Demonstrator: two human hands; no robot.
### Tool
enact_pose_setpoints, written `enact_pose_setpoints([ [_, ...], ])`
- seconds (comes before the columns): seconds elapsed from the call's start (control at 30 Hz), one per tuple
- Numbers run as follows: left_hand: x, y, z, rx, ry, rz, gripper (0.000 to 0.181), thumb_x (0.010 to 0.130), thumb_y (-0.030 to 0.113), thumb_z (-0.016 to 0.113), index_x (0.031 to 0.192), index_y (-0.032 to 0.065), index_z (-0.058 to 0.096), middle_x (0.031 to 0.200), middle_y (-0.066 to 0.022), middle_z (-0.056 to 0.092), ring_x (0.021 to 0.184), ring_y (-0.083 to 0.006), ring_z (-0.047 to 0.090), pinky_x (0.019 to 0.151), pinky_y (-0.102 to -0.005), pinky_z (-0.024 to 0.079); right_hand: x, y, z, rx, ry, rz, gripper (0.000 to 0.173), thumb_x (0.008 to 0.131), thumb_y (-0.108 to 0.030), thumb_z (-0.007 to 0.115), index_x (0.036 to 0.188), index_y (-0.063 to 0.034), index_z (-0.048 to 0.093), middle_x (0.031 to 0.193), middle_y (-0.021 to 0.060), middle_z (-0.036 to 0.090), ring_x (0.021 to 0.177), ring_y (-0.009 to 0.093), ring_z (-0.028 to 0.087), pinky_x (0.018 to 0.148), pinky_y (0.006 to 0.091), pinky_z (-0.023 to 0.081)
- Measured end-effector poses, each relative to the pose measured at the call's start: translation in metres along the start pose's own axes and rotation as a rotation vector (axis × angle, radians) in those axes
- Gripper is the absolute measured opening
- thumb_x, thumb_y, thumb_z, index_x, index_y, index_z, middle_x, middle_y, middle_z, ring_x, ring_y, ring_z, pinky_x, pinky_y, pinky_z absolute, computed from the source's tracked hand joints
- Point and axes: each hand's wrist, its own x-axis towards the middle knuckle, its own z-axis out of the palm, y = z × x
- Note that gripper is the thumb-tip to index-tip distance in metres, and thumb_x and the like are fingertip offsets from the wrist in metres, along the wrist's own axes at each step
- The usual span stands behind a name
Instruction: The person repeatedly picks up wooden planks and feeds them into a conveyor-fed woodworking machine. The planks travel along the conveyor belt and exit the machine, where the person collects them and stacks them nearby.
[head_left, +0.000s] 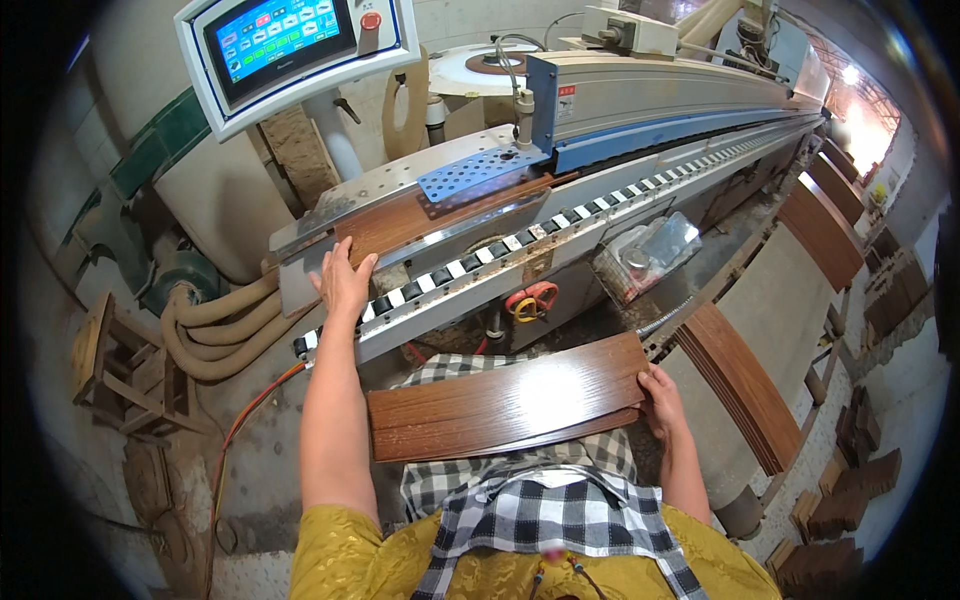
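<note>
My left hand (343, 277) rests with spread fingers at the near left end of a brown wood-grain board (397, 229), which lies on the infeed of a long edge-banding type machine (660, 97). The board's far part runs beneath a blue perforated guard plate (480, 174). My right hand (660, 397) grips the right end of a small stack of glossy brown boards (502, 397) lying across my lap, over a checked apron. The boards in this stack are slightly fanned.
A roller track (472, 262) runs along the machine's near side. Above left hangs a touchscreen panel (281, 37) with a red stop button. Orange-handled scissors (532, 301) and a wire basket (645, 259) hang below the track. Stacked boards (739, 386) lie on a bench at right; a wooden stool (135, 367) stands left.
</note>
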Motion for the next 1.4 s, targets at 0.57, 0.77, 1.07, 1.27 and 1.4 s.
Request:
enact_pose_setpoints([
  [0.57, -0.040, -0.032, -0.034, -0.950, -0.024, 0.180, 0.045, 0.092, 0.011, 0.052, 0.132, -0.0018, 0.040, 0.135, -0.0176, 0.043, 0.126, -0.0220, 0.041, 0.103, -0.0326, 0.033, -0.005, -0.003, -0.025, 0.467, -0.241, -0.201, 0.043, 0.093, -0.020, 0.049, 0.130, -0.0018, 0.040, 0.109, 0.0096, 0.061, 0.089, 0.020, 0.063, 0.072, 0.0344, 0.054],
  [0.77, -0.089, -0.025, -0.069, -0.496, -0.116, 0.375, 0.056, 0.081, 0.030, 0.064, 0.131, 0.0112, 0.047, 0.141, -0.0145, 0.036, 0.131, -0.0294, 0.032, 0.108, -0.0399, 0.024, 0.013, -0.021, 0.016, 0.518, -0.303, -0.228, 0.039, 0.094, -0.021, 0.047, 0.129, -0.0042, 0.041, 0.106, 0.0121, 0.062, 0.080, 0.022, 0.066, 0.066, 0.0335, 0.056],
  [1.07, -0.086, -0.059, -0.075, 0.109, -0.131, 0.384, 0.069, 0.078, 0.048, 0.062, 0.135, 0.0147, 0.042, 0.147, -0.0148, 0.026, 0.136, -0.0312, 0.021, 0.112, -0.0451, 0.013, 0.045, -0.048, 0.104, 0.495, -0.386, -0.021, 0.038, 0.093, -0.029, 0.051, 0.123, -0.0072, 0.046, 0.105, 0.0126, 0.062, 0.085, 0.028, 0.066, 0.074, 0.0370, 0.056],
  [1.27, -0.069, -0.070, -0.079, 0.199, -0.108, 0.248, 0.070, 0.081, 0.051, 0.056, 0.136, 0.0108, 0.040, 0.145, -0.0156, 0.030, 0.135, -0.0296, 0.025, 0.111, -0.0440, 0.015, 0.047, -0.050, 0.126, 0.713, -0.400, 0.044, 0.035, 0.094, -0.029, 0.049, 0.119, -0.0037, 0.050, 0.111, 0.0206, 0.059, 0.103, 0.032, 0.060, 0.084, 0.0382, 0.053],
  [1.4, -0.055, -0.070, -0.072, 0.266, -0.078, 0.133, 0.071, 0.082, 0.055, 0.053, 0.136, 0.0107, 0.040, 0.145, -0.0163, 0.030, 0.135, -0.0294, 0.025, 0.110, -0.0463, 0.014, 0.035, -0.045, 0.095, 0.473, -0.371, -0.053, 0.042, 0.094, -0.020, 0.047, 0.131, -0.0027, 0.040, 0.115, 0.0215, 0.057, 0.098, 0.029, 0.062, 0.082, 0.0357, 0.053],
])
